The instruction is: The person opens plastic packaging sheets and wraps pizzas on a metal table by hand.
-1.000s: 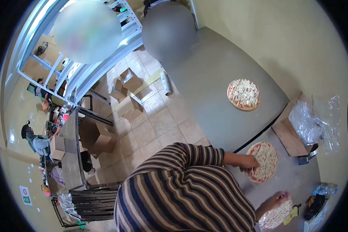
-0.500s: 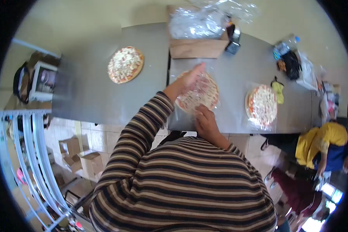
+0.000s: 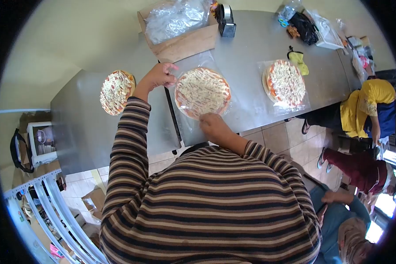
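A cheese-topped pizza (image 3: 202, 93) lies inside a clear plastic bag on the metal table (image 3: 246, 44). At the bag's left edge, my left hand (image 3: 159, 75) has its fingers bent together; what they pinch is too small to make out. My right hand (image 3: 214, 127) is closed at the pizza's near edge, on the plastic bag. To the right, a second pizza (image 3: 287, 83) rests in clear plastic beside a yellow cloth (image 3: 298, 61). A third pizza (image 3: 117, 92) sits unwrapped on the left part of the table.
Behind the middle pizza stand a cardboard box (image 3: 187, 46) of clear plastic bags and a black tape dispenser (image 3: 226, 26). A black bag (image 3: 304, 28) and white basket (image 3: 328, 35) are at the back right. Several people are at the right; metal shelving (image 3: 53, 211) is lower left.
The view has turned toward the right. My left hand has moved off the top of the middle pizza to the bag's left edge. My right hand stays at the near edge.
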`<control>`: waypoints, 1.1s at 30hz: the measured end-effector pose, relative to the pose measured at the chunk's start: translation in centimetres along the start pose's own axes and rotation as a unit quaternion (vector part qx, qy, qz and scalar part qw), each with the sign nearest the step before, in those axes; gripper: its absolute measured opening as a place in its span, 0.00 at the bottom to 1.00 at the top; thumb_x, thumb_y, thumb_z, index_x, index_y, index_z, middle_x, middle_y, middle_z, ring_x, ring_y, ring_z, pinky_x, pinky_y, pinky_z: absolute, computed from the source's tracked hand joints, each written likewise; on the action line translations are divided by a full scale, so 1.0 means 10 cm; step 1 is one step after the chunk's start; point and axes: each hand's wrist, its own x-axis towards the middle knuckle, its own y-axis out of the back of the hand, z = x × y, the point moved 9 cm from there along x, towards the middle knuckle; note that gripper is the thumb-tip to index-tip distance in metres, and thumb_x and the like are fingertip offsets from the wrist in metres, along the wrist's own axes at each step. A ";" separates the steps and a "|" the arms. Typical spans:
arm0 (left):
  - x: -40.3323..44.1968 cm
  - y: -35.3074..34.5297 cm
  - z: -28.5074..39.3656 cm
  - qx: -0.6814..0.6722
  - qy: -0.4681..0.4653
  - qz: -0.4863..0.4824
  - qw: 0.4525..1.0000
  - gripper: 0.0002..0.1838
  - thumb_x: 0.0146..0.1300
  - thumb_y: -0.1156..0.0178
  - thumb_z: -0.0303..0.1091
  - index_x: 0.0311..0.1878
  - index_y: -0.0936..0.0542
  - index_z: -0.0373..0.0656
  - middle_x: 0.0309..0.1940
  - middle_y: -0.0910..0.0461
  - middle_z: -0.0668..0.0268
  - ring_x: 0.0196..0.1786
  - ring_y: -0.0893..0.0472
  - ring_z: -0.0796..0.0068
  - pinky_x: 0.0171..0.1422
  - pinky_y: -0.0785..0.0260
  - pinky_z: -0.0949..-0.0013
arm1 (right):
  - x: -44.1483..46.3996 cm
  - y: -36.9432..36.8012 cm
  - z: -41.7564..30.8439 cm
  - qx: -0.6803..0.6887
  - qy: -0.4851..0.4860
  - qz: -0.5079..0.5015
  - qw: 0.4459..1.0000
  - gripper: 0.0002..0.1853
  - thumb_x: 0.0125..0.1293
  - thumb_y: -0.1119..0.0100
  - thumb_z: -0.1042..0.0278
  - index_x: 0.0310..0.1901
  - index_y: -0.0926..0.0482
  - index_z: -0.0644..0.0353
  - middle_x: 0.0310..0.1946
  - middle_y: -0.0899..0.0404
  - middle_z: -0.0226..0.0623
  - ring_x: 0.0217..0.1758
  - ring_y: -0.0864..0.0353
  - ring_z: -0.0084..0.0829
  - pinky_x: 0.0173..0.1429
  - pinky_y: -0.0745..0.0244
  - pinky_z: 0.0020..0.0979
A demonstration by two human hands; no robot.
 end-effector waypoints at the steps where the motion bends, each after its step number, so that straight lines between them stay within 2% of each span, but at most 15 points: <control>1: 0.04 -0.01 -0.06 0.013 -0.015 -0.013 1.000 0.21 0.52 0.37 0.29 0.49 0.30 0.35 0.26 0.24 0.67 0.26 0.26 0.81 0.29 0.31 0.77 | -0.01 -0.07 0.02 -0.007 -0.006 -0.012 1.000 0.10 0.46 0.45 0.72 0.33 0.28 0.62 0.42 0.30 0.43 0.47 0.30 0.44 0.51 0.36 0.43; 4: 0.14 0.04 -0.26 0.066 -0.037 0.041 0.996 0.16 0.51 0.38 0.25 0.45 0.28 0.36 0.23 0.26 0.67 0.23 0.29 0.81 0.26 0.36 0.76 | -0.03 -0.25 0.04 -0.066 -0.010 -0.046 0.997 0.11 0.47 0.46 0.71 0.35 0.27 0.61 0.39 0.30 0.42 0.45 0.30 0.42 0.50 0.35 0.42; 7: 0.25 0.09 -0.43 0.048 -0.169 0.043 0.983 0.13 0.51 0.35 0.29 0.38 0.27 0.37 0.22 0.26 0.69 0.25 0.29 0.83 0.29 0.35 0.76 | -0.03 -0.30 0.02 -0.058 0.009 -0.027 0.998 0.11 0.47 0.49 0.71 0.35 0.29 0.63 0.39 0.31 0.43 0.41 0.29 0.42 0.44 0.32 0.38; 10: 0.21 0.15 -0.44 0.115 -0.177 0.077 0.974 0.14 0.52 0.34 0.34 0.37 0.25 0.37 0.23 0.26 0.71 0.27 0.29 0.85 0.31 0.35 0.76 | -0.02 -0.37 0.02 -0.076 0.012 -0.046 0.996 0.12 0.50 0.50 0.71 0.38 0.30 0.62 0.39 0.31 0.42 0.40 0.29 0.41 0.43 0.31 0.37; 13: 0.15 0.14 -0.51 0.047 -0.083 0.070 0.993 0.13 0.53 0.34 0.38 0.35 0.24 0.39 0.23 0.26 0.73 0.26 0.29 0.86 0.31 0.35 0.77 | 0.01 -0.42 0.04 -0.080 -0.026 -0.079 0.993 0.13 0.52 0.49 0.70 0.41 0.29 0.61 0.37 0.29 0.39 0.42 0.28 0.38 0.48 0.32 0.38; 16: 0.01 0.06 -0.55 0.042 0.053 0.005 0.998 0.12 0.56 0.37 0.39 0.37 0.23 0.42 0.24 0.25 0.73 0.27 0.28 0.86 0.31 0.35 0.79 | 0.04 -0.38 -0.05 -0.131 0.001 -0.054 0.990 0.13 0.52 0.50 0.70 0.41 0.29 0.61 0.36 0.29 0.39 0.42 0.28 0.37 0.48 0.32 0.37; 19: -0.05 -0.03 -0.61 -0.014 0.055 -0.039 0.998 0.09 0.57 0.38 0.38 0.36 0.24 0.44 0.24 0.24 0.73 0.27 0.26 0.85 0.28 0.35 0.82 | 0.01 -0.43 -0.08 -0.146 0.027 -0.051 0.988 0.12 0.52 0.50 0.70 0.40 0.29 0.61 0.35 0.29 0.38 0.41 0.28 0.37 0.47 0.32 0.35; 22: -0.03 0.00 -0.61 -0.072 0.028 -0.013 0.997 0.07 0.58 0.39 0.35 0.36 0.25 0.45 0.26 0.24 0.73 0.28 0.25 0.85 0.28 0.35 0.81 | 0.01 -0.49 -0.09 -0.164 0.050 -0.061 0.983 0.11 0.51 0.50 0.70 0.38 0.29 0.60 0.34 0.30 0.37 0.40 0.29 0.36 0.46 0.32 0.34; 26: -0.01 -0.07 -0.62 -0.181 0.031 -0.012 0.983 0.06 0.59 0.41 0.33 0.34 0.26 0.44 0.22 0.28 0.75 0.25 0.29 0.85 0.30 0.34 0.79 | 0.02 -0.48 -0.19 -0.147 0.066 -0.052 0.985 0.08 0.50 0.50 0.69 0.32 0.28 0.59 0.31 0.30 0.35 0.37 0.29 0.34 0.44 0.32 0.34; 33: 0.06 0.00 -0.79 -0.087 0.050 0.025 0.995 0.07 0.60 0.42 0.35 0.33 0.22 0.42 0.19 0.32 0.77 0.23 0.33 0.86 0.28 0.38 0.80 | 0.00 -0.58 -0.14 -0.147 0.080 -0.034 0.985 0.07 0.48 0.50 0.68 0.28 0.28 0.61 0.29 0.30 0.36 0.36 0.29 0.33 0.41 0.31 0.31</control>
